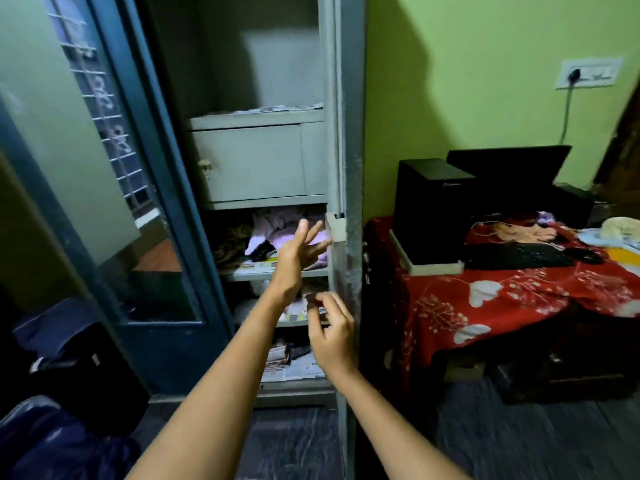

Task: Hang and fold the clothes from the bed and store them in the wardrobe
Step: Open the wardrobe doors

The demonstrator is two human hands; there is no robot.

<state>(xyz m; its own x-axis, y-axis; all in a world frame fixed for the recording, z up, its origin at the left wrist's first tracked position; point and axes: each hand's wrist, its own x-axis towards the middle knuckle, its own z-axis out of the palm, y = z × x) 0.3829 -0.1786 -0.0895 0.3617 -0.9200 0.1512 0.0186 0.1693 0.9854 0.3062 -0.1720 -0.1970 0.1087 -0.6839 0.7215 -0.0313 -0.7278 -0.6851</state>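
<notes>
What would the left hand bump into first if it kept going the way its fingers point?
Most likely the pink clothes on the wardrobe shelf, right behind the straight fingers of the left hand. Depth is unclear, so it might graze the wardrobe's right frame instead.

Wardrobe [256,161] open — pink clothes [270,226] crumpled inside.

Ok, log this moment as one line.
wardrobe: open | left hand: open, before pink clothes | right hand: curled, grip unclear
</notes>
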